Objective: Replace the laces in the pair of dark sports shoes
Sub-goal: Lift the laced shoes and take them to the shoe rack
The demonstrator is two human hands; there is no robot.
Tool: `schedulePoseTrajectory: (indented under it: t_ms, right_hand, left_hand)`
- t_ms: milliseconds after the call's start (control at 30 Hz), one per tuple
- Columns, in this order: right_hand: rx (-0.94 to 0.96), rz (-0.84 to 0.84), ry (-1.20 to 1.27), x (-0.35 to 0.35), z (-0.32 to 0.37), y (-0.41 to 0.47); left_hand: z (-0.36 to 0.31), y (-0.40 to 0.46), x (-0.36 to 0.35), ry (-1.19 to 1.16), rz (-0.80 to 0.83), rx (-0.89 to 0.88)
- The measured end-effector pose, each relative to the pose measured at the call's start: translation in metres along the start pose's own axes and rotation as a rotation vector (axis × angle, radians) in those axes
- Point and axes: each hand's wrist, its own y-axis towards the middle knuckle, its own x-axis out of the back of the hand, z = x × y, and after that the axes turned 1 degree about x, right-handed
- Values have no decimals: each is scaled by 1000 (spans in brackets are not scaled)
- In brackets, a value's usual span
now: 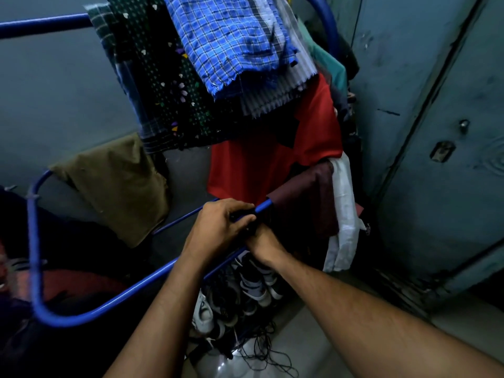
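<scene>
Both my hands meet at a blue rail of a clothes rack. My left hand curls round a small dark item on that rail; what it is I cannot tell. My right hand sits just below and behind it, gripping the same dark item, with its fingertips hidden by the left hand. Under the rack several sports shoes stand packed together, dark ones with pale soles and a white one. A tangle of thin black strings lies on the floor in front of them.
The blue rack frame curves round at the left. On it hang a blue checked cloth, a red garment, an olive cloth, a maroon cloth and a white cloth. A teal door stands on the right.
</scene>
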Motion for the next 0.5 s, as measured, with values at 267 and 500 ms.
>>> schedulePoseTrajectory:
  t_ms: [267, 500]
  right_hand:
    - [-5, 100, -96, 24, -6, -30]
    - [38, 28, 125, 69, 5, -84]
  left_hand:
    - [-10, -3, 9, 108, 8, 10]
    - [-62, -28, 6, 177, -208, 68]
